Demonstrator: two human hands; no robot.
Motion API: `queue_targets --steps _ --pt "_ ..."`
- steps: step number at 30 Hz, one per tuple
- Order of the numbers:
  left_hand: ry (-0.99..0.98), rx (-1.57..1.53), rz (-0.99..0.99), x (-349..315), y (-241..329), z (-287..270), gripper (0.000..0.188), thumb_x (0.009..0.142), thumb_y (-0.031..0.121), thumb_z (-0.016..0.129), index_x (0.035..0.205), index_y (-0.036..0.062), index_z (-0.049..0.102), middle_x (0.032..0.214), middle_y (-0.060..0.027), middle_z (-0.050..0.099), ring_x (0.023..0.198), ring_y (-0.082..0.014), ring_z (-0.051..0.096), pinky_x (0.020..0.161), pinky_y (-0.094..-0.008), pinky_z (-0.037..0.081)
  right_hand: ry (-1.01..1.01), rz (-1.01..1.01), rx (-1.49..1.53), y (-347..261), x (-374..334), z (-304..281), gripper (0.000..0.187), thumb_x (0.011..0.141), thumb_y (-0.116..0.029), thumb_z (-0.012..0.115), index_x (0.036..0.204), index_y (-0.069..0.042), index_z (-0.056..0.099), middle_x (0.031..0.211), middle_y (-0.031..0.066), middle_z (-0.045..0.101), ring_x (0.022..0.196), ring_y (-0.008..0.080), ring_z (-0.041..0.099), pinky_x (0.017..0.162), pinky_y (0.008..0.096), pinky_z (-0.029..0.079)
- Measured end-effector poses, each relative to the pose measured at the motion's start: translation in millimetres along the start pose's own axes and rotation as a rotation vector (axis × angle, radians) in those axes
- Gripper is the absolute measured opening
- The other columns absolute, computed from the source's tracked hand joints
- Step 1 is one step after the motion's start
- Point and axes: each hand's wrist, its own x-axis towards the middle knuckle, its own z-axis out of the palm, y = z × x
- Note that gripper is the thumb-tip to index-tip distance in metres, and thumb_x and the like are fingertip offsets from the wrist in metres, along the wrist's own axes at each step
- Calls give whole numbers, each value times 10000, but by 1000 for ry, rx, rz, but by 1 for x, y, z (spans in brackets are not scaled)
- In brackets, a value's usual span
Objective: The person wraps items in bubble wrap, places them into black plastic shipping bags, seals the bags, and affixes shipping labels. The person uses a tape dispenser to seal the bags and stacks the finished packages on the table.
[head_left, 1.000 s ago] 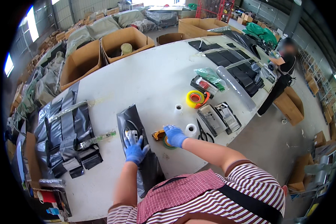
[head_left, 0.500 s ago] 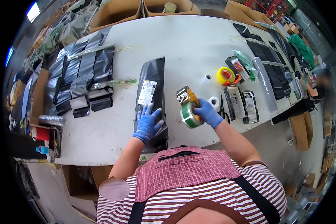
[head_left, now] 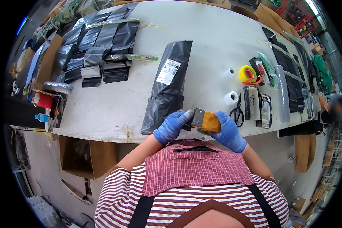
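In my blue-gloved right hand point(head_left: 230, 133) is a tape dispenser point(head_left: 209, 121), yellow with a metal head, held close over the table's front edge. My left hand point(head_left: 170, 127), also gloved in blue, comes up to the metal head with its fingers drawn together. Whatever sits between those fingertips is too small to make out. Just beyond the left hand lies a black plastic mailing bag point(head_left: 167, 89), slanting away from me. A white printed label point(head_left: 168, 72) is stuck on its upper part, and its near end looks bulky and creased.
Stacked black bags point(head_left: 114, 36) cover the table's left side. To the right are white rolls point(head_left: 231, 98), black scissors point(head_left: 237, 114), a yellow tape roll point(head_left: 247, 74), small boxes point(head_left: 251, 102) and a clear film roll point(head_left: 283, 93). A person point(head_left: 336, 110) is at the far right.
My left hand has left the bag and moved right to the dispenser. The right hand has drawn the dispenser nearer and turned it. The bag's near end has swung left, and the view has shifted.
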Motion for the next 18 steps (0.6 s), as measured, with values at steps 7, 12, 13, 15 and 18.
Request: queue_targets --steps 7,12,13,15,18 --pt "361 580 587 -2 0 -47 267 934 213 602 814 -10 687 684 -13 625 632 -86 537 609 -256 456 -109 -64 14 6 38 5 701 697 -328 827 1244 -28 507 1141 207 609 1036 367 607 901 405 504" --pt "775 688 146 22 -15 -149 300 931 245 613 811 -19 691 753 -83 685 729 -152 621 687 -300 480 -148 -51 -117 47 59 18 675 706 -303 811 1238 -13 513 1092 211 622 1008 373 610 878 416 505" --pt "775 859 97 28 -17 -147 304 918 274 631 864 -21 683 792 -128 689 743 -216 636 715 -347 490 -183 -45 -155 50 62 24 662 712 -303 804 1233 -11 515 1076 214 625 995 375 612 867 417 507" --pt "897 1103 -87 34 -23 -140 372 854 305 685 1086 21 620 946 -221 661 866 -379 621 810 -460 489 -220 -26 -207 57 61 39 635 722 -305 788 1217 -9 521 1044 218 631 969 379 616 846 420 509" --pt "1044 1386 362 32 -23 -142 496 820 377 671 1199 85 540 1022 -182 630 922 -364 602 809 -446 497 -219 0 -245 61 63 51 595 730 -318 772 1182 -12 536 1007 217 635 934 385 619 819 428 508"
